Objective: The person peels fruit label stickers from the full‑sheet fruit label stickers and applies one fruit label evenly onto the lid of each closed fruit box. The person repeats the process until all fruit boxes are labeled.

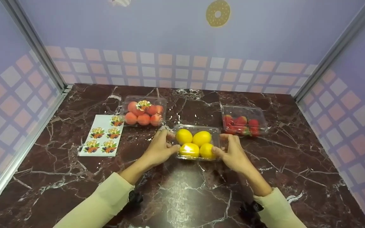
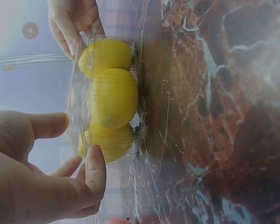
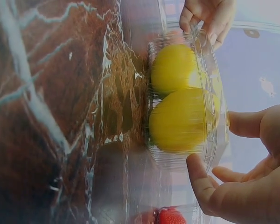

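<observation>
A clear plastic clamshell box (image 1: 218,130) of several lemons (image 1: 189,150) sits with its lid down on the dark marbled counter. My left hand (image 1: 160,148) holds its left side, thumb at the lid's edge and fingers by the rim; the left wrist view shows this hand (image 2: 46,172) close up. On the opposite side my right hand (image 1: 234,155) grips the box the same way, its thumb (image 3: 245,123) against the lid. Through the transparent walls the lemons (image 3: 179,121) are plainly visible. No sticker shows on this lid.
Behind to the left stands a clear box (image 1: 126,100) of peach-like fruits bearing a fruit sticker (image 1: 143,105). A sticker sheet (image 1: 103,136) lies left of my left hand. Back right is a clear box (image 1: 258,110) of strawberries. Patterned walls (image 1: 182,41) enclose the counter (image 1: 182,196).
</observation>
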Action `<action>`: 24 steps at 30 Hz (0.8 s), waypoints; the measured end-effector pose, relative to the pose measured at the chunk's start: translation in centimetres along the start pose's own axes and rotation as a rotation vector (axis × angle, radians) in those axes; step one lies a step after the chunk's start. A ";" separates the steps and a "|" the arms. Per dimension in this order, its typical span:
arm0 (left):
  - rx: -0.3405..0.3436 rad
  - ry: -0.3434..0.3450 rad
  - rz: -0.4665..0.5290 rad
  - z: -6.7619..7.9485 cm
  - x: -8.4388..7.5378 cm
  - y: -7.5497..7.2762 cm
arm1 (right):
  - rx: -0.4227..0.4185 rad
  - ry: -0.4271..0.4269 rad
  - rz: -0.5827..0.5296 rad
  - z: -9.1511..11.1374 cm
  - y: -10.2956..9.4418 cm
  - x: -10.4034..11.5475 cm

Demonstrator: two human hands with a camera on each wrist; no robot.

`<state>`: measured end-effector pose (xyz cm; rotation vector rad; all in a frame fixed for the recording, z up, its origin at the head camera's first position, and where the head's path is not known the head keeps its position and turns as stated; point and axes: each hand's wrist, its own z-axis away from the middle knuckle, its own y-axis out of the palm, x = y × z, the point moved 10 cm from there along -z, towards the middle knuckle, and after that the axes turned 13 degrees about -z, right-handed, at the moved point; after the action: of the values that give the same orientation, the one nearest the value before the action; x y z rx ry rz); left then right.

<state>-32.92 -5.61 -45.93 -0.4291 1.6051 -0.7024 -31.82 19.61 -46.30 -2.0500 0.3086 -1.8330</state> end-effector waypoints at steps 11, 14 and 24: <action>0.040 -0.032 0.001 0.5 0.4 0.2 | 0.004 -0.005 -0.026 0.7 0.2 0.2; 0.038 -0.027 0.000 0.5 0.4 0.1 | 0.004 -0.012 -0.014 0.7 0.2 0.3; 0.026 -0.010 -0.028 0.7 0.4 -2.7 | 0.015 -0.073 0.055 0.7 -0.9 1.7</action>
<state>-32.67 -8.05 -44.48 -0.4362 1.5814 -0.7412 -31.03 19.85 -44.48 -2.0714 0.3273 -1.7187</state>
